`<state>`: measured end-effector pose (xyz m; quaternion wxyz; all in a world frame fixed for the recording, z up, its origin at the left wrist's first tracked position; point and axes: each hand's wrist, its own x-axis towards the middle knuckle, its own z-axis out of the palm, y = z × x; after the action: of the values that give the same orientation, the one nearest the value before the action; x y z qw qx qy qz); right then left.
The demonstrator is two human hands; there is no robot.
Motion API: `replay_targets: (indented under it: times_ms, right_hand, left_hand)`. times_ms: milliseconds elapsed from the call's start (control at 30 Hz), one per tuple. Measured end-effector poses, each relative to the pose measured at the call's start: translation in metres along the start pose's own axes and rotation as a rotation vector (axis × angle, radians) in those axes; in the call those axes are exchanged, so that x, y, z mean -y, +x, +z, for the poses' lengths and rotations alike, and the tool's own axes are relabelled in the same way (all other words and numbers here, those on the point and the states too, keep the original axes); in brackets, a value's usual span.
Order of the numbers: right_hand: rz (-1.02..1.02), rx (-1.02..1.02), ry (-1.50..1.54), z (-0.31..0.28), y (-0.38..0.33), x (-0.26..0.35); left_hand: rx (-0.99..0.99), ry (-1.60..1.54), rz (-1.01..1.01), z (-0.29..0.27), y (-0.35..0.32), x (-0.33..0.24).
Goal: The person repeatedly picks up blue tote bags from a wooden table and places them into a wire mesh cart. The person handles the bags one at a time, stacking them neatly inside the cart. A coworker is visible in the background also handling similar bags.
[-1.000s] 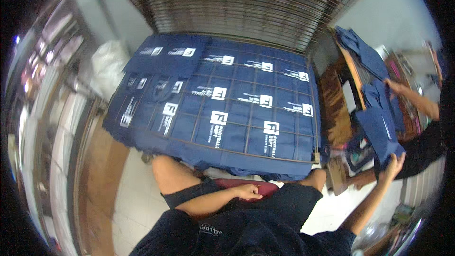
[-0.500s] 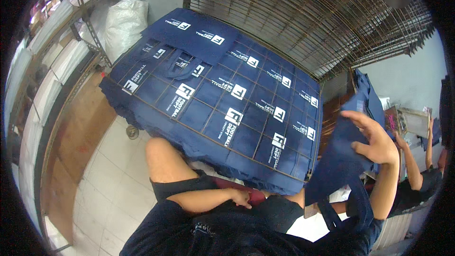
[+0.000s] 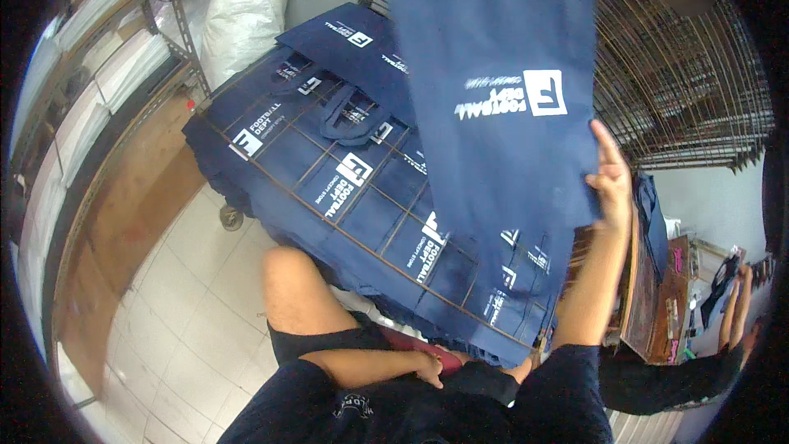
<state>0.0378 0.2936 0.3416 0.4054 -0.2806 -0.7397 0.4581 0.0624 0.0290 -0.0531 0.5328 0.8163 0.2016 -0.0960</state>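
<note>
We see our right hand (image 3: 612, 185) at 3 o'clock, thumb and fingers narrowed on the edge of a navy cloth panel (image 3: 509, 164). The panel is matte, limp and roughly rectangular, bearing a crisp white square print (image 3: 545, 92). It hangs between 1 and 2 o'clock, above our flat navy printed pieces (image 3: 308, 189) and their thin, rusty wire grid (image 3: 378, 256). Its long axis runs 12 to 6, the print toward 3. Our left hand (image 3: 429, 368) curls at 6; we cannot tell whether it grips anything.
</note>
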Motion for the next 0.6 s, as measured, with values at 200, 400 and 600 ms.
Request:
replay_targets:
  times_ms: [200, 400, 600]
  right_hand:
    - [0.137, -0.336, 0.442, 0.052, 0.009, -0.166]
    - [0.513, -0.548, 0.459, 0.052, 0.03, -0.272]
    - [0.614, -0.501, 0.332, 0.042, 0.048, -0.305]
  left_hand:
    - [-0.001, -0.024, -0.062, -0.019, -0.024, -0.014]
    - [-0.036, -0.074, -0.077, -0.01, -0.007, -0.007]
    - [0.004, -0.146, -0.025, -0.004, 0.01, 0.002]
